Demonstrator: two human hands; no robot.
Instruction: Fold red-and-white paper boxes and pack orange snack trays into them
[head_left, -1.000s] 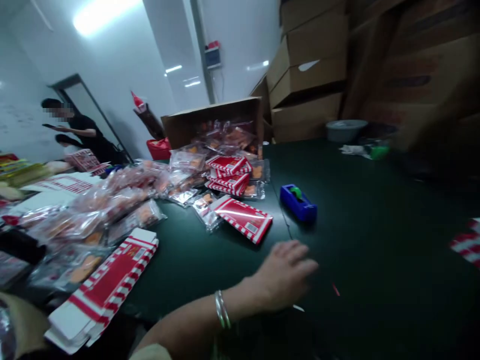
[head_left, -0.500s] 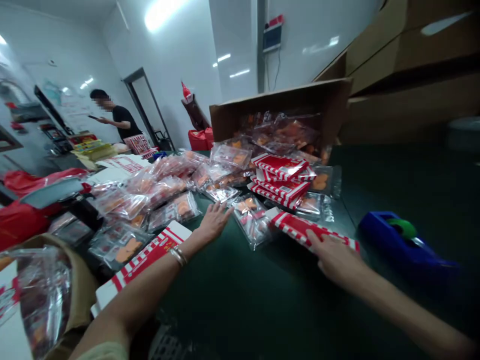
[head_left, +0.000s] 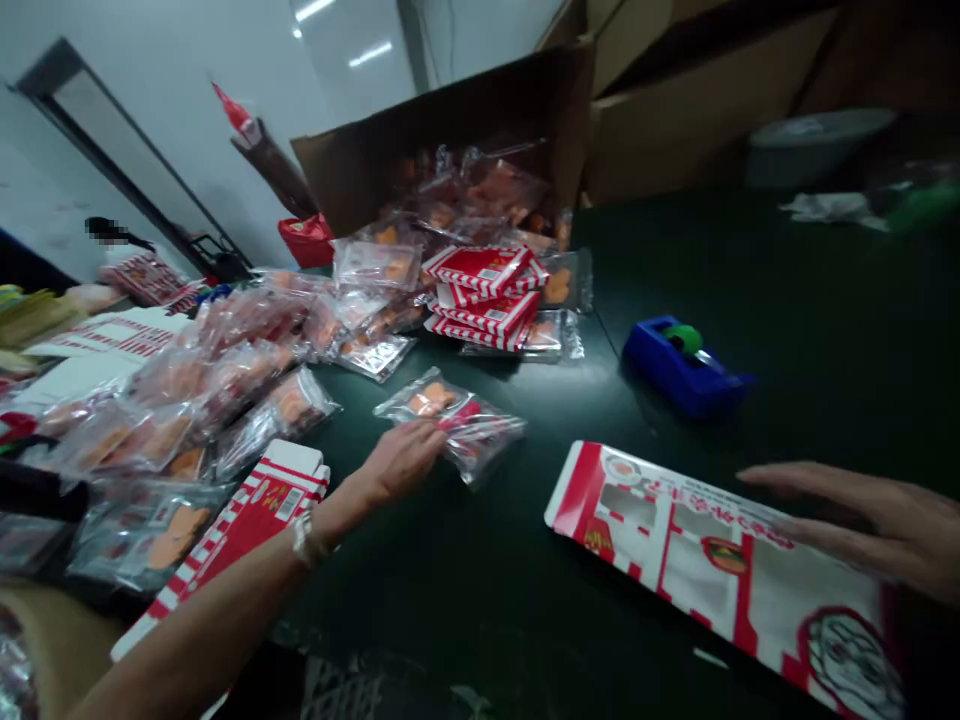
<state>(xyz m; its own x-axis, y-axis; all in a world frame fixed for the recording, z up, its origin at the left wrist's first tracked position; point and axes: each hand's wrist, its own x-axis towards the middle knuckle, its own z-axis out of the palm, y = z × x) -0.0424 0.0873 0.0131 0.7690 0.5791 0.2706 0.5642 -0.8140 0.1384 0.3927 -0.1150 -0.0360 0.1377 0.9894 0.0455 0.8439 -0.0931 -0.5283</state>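
Note:
My left hand (head_left: 405,455) has its fingers closed at the near edge of a clear plastic packet (head_left: 431,400) holding an orange piece and something red and white. Below the left forearm lies a folded red-and-white striped carton (head_left: 259,520). At right, my right hand (head_left: 877,525) has its fingers stretched out and apart over the upper edge of a printed red-and-white window box (head_left: 739,590). Burger and fries pictures show on this box. Its far right end runs into shadow near the frame edge.
Many clear packets (head_left: 247,350) are heaped at left. More spill from a large cardboard box (head_left: 352,160) at the back. Red-striped cartons (head_left: 487,290) are stacked before it. A blue tape dispenser (head_left: 682,370) stands beyond the window box. Another person (head_left: 109,232) is at far left.
The view has swung right and down. My left hand has reached the packet, which has turned and come nearer. The box by my right hand has come nearer and now shows its windowed face.

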